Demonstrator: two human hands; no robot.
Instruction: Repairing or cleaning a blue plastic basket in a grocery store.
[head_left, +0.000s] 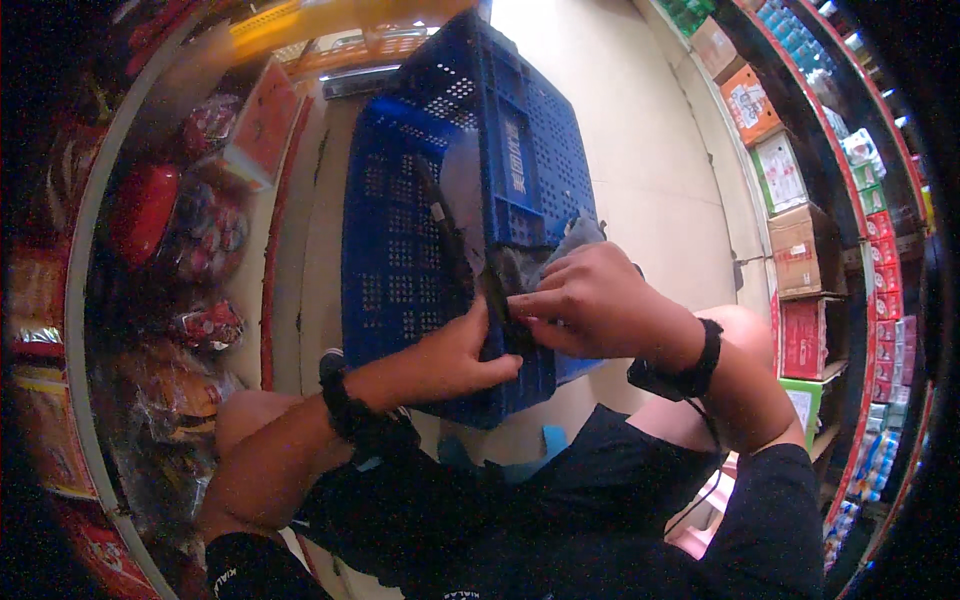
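A blue perforated plastic basket (385, 280) stands in front of me, with a tall dividing wall or side down its middle. A long dark object (445, 225), too unclear to name, leans inside it beside a pale translucent item (462, 170). My left hand (465, 355) is at the basket's near part, fingers curled behind that dark object and thumb out. My right hand (575, 300) has its fingers bent on a dark piece at the basket's middle, beside a grey bundle (575, 238); what exactly they hold is hidden.
Shelves of red packages (150, 215) and bagged goods line the left. Stacked cardboard boxes (800, 250) and small packets (880, 250) line the right. The basket stands on a pale tiled floor (650, 150) between them. My bare knees flank the basket's near end.
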